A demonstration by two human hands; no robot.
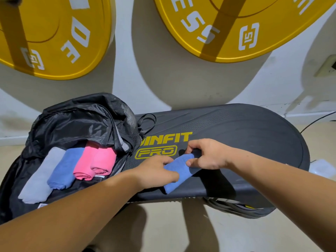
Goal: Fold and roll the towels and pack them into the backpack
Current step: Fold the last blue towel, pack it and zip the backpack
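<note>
Both hands were on the loose blue towel [179, 172], which lay partly rolled on the black step board [245, 128], just right of the backpack [72, 120]. Left hand [156, 171] covered the towel's near-left side, fingers curled onto the cloth, holding it. Right hand [207, 153] pinched the far end, thumb on the cloth, fingers bent over the edge. Backpack lay open over the board's left end, flap thrown back toward the wall. Four rolls sat side by side inside, touching: grey roll [40, 177] leftmost, packed blue roll [65, 168] next, then left pink roll [84, 164] and right pink roll [104, 160], the last near the bag's zip edge. Board had yellow lettering reading "INFIT PRO", start hidden by the bag. Left weight plate [54, 33] and right weight plate [236, 24], both yellow, were up against the white wall behind. Black cable [316, 120] ran at far right
</note>
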